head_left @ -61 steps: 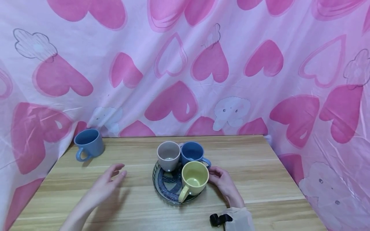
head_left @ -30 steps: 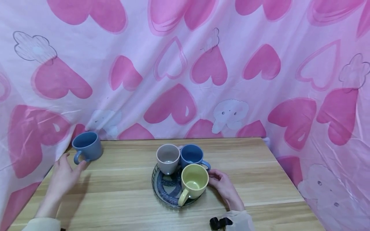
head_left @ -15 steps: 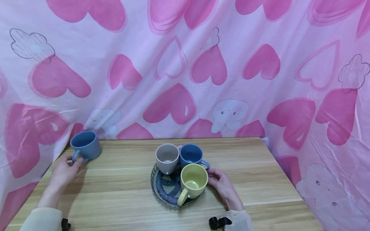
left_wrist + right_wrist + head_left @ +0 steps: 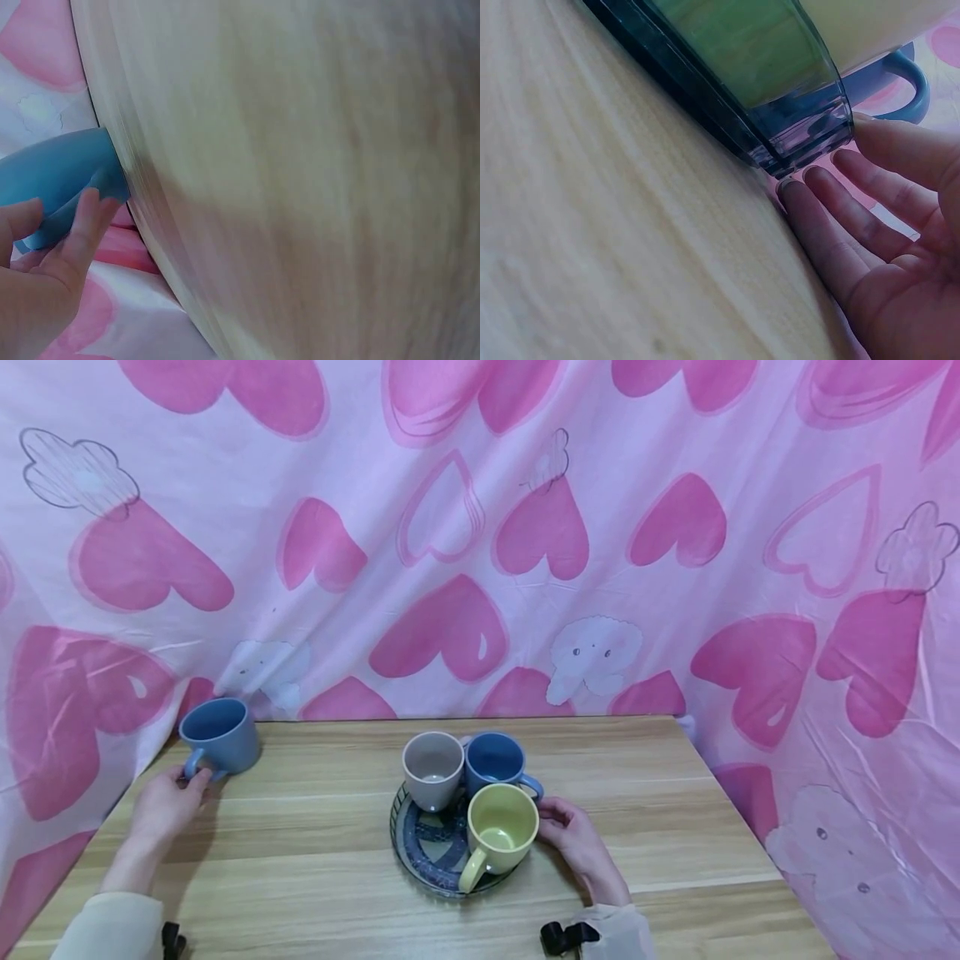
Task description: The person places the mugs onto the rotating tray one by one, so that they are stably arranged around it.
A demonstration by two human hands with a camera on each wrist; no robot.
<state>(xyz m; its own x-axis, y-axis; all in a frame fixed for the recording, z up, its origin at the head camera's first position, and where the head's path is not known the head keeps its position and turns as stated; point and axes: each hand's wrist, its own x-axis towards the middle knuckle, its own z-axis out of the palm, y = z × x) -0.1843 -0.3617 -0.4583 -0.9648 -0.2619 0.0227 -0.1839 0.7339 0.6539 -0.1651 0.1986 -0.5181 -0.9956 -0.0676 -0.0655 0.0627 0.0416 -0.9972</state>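
At the table's far left stands a blue mug [image 4: 221, 737], its handle turned toward the near side. My left hand [image 4: 167, 806] pinches that handle between thumb and fingers; the left wrist view shows the handle [image 4: 64, 217] between them. In the middle, a round glass dish [image 4: 420, 864] with a dark pattern bears a yellow mug [image 4: 501, 827], a second blue mug [image 4: 495, 764] and a greyish cup [image 4: 433, 768]. My right hand [image 4: 581, 843] lies at the dish's right side. Its fairly straight fingertips [image 4: 789, 187] touch the clear side wall in the right wrist view.
All of it stands on a wood-grain table [image 4: 315, 893]. A pink cloth [image 4: 450, 527] with heart prints hangs behind and along both sides. The left mug is close to the table's back left corner. The mugs on the dish stand close together.
My left hand has gone from the table's middle left to the blue mug and taken hold of its handle. The right hand stays at the dish. The mugs stand as before.
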